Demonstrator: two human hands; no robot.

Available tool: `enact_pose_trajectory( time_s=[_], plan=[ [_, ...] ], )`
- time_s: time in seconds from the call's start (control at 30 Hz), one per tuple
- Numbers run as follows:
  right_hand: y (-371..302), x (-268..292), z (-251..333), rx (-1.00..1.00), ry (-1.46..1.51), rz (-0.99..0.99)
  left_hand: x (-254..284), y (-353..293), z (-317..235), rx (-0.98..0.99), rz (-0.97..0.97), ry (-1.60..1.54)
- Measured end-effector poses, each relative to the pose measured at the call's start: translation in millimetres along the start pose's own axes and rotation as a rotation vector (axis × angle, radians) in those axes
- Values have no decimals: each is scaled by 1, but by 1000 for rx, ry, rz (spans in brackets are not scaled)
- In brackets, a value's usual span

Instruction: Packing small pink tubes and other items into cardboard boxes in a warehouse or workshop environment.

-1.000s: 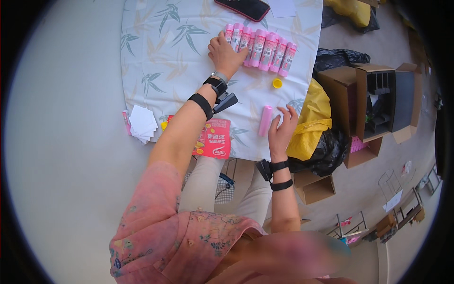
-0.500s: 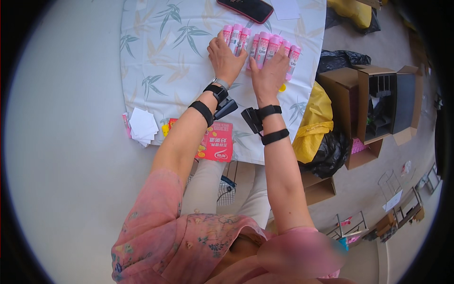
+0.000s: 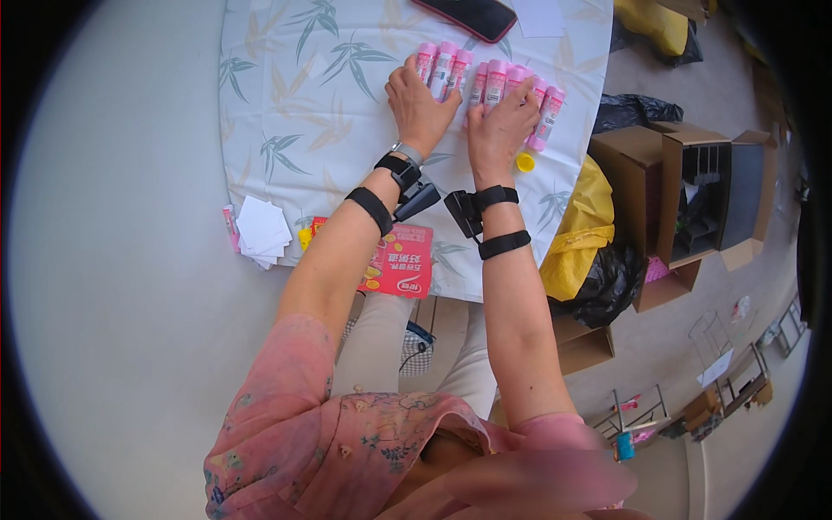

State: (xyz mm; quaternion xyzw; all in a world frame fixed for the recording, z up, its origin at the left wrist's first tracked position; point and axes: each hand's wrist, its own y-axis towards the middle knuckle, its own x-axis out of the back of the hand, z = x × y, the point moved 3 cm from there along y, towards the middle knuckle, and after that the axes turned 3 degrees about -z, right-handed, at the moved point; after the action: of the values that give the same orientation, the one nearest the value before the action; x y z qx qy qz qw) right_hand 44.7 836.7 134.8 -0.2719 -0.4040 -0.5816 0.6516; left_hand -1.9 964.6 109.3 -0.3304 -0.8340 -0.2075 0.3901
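Setting: a round table under a pale cloth printed with grey-green leaves [image 3: 295, 104], standing on a light grey floor; brown cardboard boxes [image 3: 685, 199] and a yellow bag over a black one [image 3: 582, 243] stood to the person's right.

Left hand [image 3: 419, 102]: fingers spread flat, palm down, tips resting on the near ends of the left tubes. Nothing was gripped.

Right hand [image 3: 498, 128]: fingers likewise flat and slightly fanned, pressing on the right tubes. Nothing was gripped.

Item: row of small pink cylindrical plastic tubes with white labels [image 3: 490, 78], lying side by side and touching, near the table's far right edge. Long axes ran away from the person, roughly parallel, the rightmost leaning a little outward. Which end carried the cap could not be told.

Handling, as judged: light, rigid, smooth and prone to roll; best pinched across the barrel at mid-length.

Adjacent: small yellow cap [image 3: 524, 161] just beside the right hand; red printed packet [image 3: 399, 260] and stack of white cards [image 3: 263, 230] at the near edge; black phone-like slab [image 3: 472, 13] beyond the row.
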Motion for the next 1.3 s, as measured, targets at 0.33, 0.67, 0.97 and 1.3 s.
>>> enact_pose_trajectory(
  time_s=[0.33, 0.67, 0.97, 1.3],
  plan=[
    [-6, -13, 31, 67, 366, -32, 3, 12, 19, -38, 34, -70],
    [-15, -43, 48, 46, 269, -3, 15, 30, 23, 259, 465, -642],
    [-15, -35, 47, 97, 422, 143, 9, 24, 31, 5, 385, -217],
    [-7, 16, -9, 204, 184, -59, 1, 14, 1, 37, 266, 38]
  ],
)
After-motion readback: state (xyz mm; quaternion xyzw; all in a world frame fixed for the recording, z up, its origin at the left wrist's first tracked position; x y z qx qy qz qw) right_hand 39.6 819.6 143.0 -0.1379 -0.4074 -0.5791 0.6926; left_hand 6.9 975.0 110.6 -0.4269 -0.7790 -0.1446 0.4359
